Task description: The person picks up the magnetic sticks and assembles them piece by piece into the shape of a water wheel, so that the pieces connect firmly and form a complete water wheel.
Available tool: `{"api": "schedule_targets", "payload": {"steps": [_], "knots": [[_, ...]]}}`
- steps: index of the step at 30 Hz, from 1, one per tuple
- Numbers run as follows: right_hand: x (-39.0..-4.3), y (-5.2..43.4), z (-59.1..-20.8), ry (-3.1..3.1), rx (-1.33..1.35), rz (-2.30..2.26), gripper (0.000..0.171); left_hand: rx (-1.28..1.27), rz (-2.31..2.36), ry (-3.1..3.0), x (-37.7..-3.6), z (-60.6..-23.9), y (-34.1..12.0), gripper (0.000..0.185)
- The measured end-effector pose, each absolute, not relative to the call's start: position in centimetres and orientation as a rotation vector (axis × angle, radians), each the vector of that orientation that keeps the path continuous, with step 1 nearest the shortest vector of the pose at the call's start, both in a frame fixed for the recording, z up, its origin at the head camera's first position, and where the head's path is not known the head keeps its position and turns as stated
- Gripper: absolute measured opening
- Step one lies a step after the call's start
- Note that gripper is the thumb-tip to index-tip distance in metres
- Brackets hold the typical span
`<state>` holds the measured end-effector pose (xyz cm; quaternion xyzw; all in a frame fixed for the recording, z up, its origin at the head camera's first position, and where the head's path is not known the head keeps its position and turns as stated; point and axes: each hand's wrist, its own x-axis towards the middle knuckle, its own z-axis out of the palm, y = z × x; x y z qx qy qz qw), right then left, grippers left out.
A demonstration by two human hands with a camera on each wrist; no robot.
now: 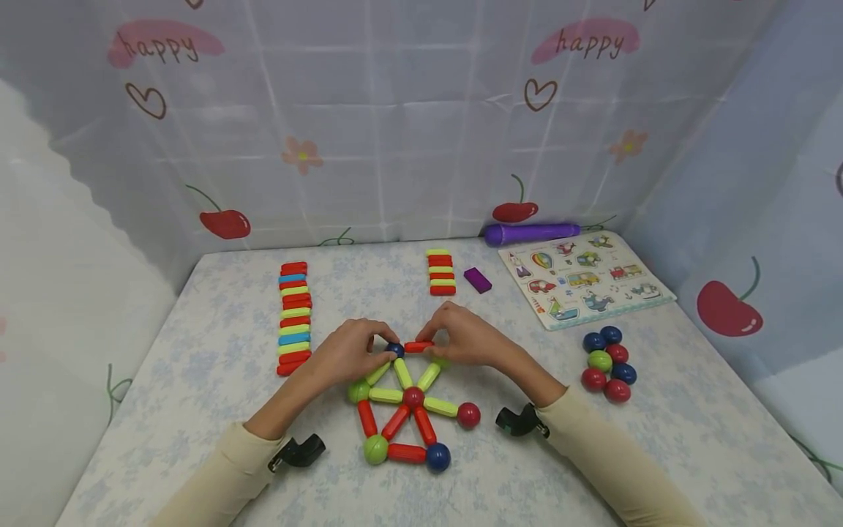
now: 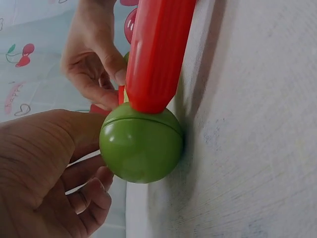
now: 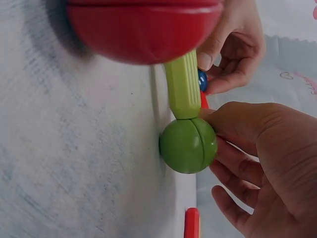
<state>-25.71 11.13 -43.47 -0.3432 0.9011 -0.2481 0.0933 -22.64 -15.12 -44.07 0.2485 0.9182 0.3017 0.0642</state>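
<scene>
My left hand (image 1: pixel 345 355) pinches a dark blue ball (image 1: pixel 395 350) between thumb and fingers at the far side of a flat wheel of rods and balls. With thumb and fingertips my right hand (image 1: pixel 466 335) pinches a short red rod (image 1: pixel 417 347), its left end right at the blue ball. A green ball (image 3: pixel 188 146) lies beside the right fingers, joined to a yellow-green rod (image 3: pixel 183 87). At the wheel's hub is a red ball (image 1: pixel 413 397), with red and yellow-green rods around it. Its near rim has a green ball (image 1: pixel 376 449), a red rod (image 1: pixel 406 454) and a blue ball (image 1: pixel 437 457).
A column of coloured rods (image 1: pixel 294 318) lies at left, a shorter stack (image 1: pixel 441 272) behind the hands. Near it sit a purple block (image 1: pixel 477 280), a purple stick (image 1: pixel 532 234) and a picture board (image 1: pixel 586 278). Several loose balls (image 1: pixel 600 361) lie at right.
</scene>
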Motion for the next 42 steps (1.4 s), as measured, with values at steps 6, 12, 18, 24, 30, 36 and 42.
{"api": "schedule_targets", "payload": {"steps": [6, 12, 18, 24, 30, 36, 42], "knots": [[-25.4, 11.0, -43.7, 2.658, -1.062, -0.738, 0.018, 0.783, 0.888, 2.758, -22.7, -43.9, -15.3, 0.019], [-25.3, 11.4, -42.9, 2.593, -1.081, -0.683, 0.032, 0.811, 0.824, 2.768, -22.7, -44.1, -15.2, 0.023], [-25.4, 12.0, -41.9, 2.504, -1.068, -0.602, 0.03, 0.793, 0.785, 2.773, -22.6, -44.0, -15.3, 0.018], [-25.4, 12.0, -42.0, 2.514, -1.047, -0.598, 0.029, 0.848, 0.843, 2.734, -22.7, -44.1, -15.2, 0.017], [-25.4, 12.0, -42.4, 2.594, -1.005, -0.603, 0.028, 0.796, 0.9, 2.73, -22.8, -44.3, -15.0, 0.013], [-25.3, 11.7, -43.0, 2.663, -1.0, -0.639, 0.029, 0.765, 0.907, 2.713, -22.8, -44.3, -15.0, 0.012], [-25.4, 11.5, -43.5, 2.672, -1.006, -0.681, 0.033, 0.763, 0.885, 2.721, -22.7, -44.1, -15.2, 0.012]]}}
